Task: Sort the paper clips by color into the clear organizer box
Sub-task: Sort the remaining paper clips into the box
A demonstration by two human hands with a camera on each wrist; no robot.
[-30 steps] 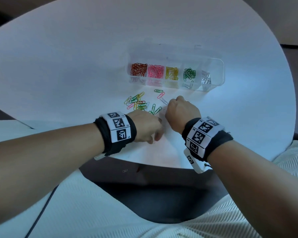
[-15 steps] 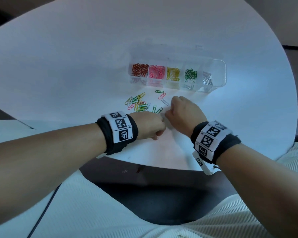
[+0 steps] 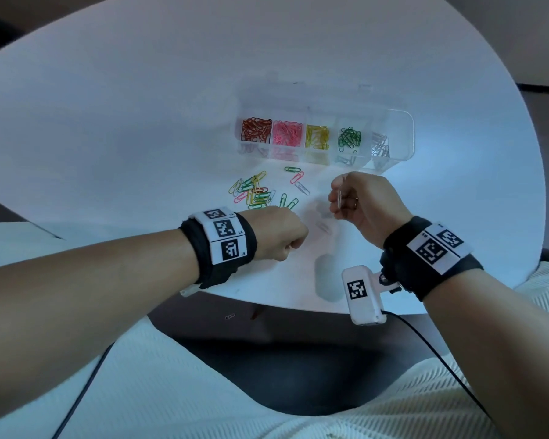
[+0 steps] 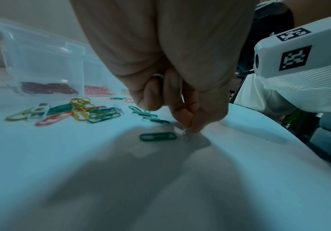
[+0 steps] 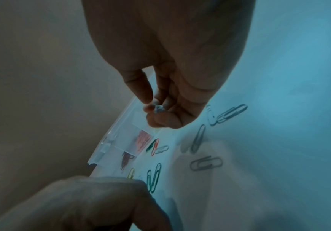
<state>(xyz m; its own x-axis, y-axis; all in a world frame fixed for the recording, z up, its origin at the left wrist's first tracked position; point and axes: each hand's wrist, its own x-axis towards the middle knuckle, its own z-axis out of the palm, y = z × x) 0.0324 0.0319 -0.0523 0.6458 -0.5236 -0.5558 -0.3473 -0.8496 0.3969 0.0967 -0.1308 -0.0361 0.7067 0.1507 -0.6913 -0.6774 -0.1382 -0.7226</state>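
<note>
The clear organizer box (image 3: 404,134) stands at the far side of the table, with red, pink, yellow, green and white clips each in their own compartment. Loose paper clips (image 3: 255,192) in mixed colors lie in front of it. My right hand (image 3: 338,201) is lifted off the table and pinches a white paper clip (image 3: 339,199) between thumb and fingers (image 5: 141,92). My left hand (image 3: 293,240) rests curled on the table. In the left wrist view its fingertips (image 4: 195,125) pinch a white clip (image 4: 187,135) lying beside a green clip (image 4: 157,136).
Several pale clips (image 5: 206,163) lie on the white round table (image 3: 108,137) between my hands. Two green clips (image 3: 288,201) sit just beyond the left hand. The table's near edge (image 3: 267,301) is close under both wrists, with a cable (image 3: 431,343) trailing from the right wrist camera.
My right hand has risen from the table and drawn to the right, turning at the wrist, with a white clip pinched in it. The left hand has stayed almost where it was.
</note>
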